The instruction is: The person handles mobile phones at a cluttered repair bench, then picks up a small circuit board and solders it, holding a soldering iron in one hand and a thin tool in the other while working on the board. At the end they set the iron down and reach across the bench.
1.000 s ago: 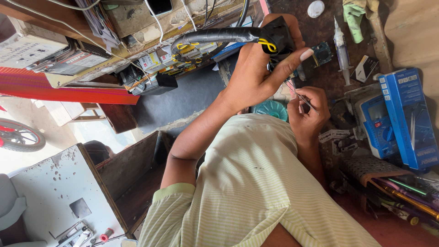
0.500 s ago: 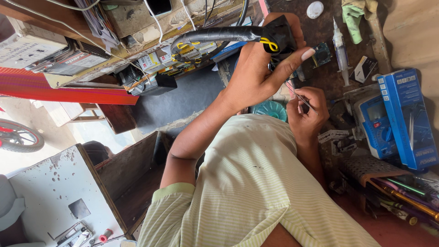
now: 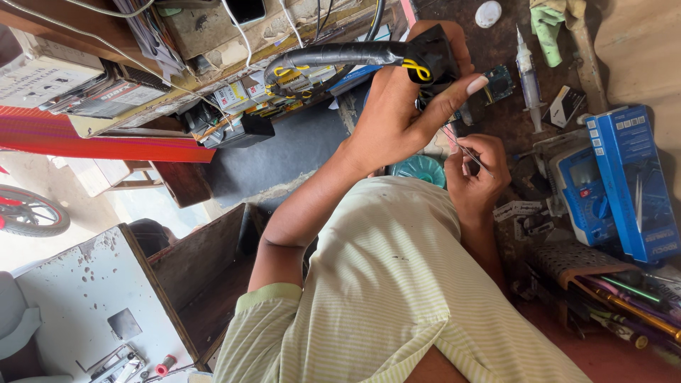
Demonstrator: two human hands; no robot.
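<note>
Black connector on a taped cable, held over the desk (image 3: 511, 120).

The left hand (image 3: 397, 117) has its grip closed on the black connector block (image 3: 434, 57), which ends a black-wrapped cable (image 3: 333, 55) with yellow wires showing. Just below the connector, the right hand (image 3: 479, 174) pinches thin metal tweezers (image 3: 468, 149). A blue multimeter (image 3: 585, 191) lies right of the connector.
</note>
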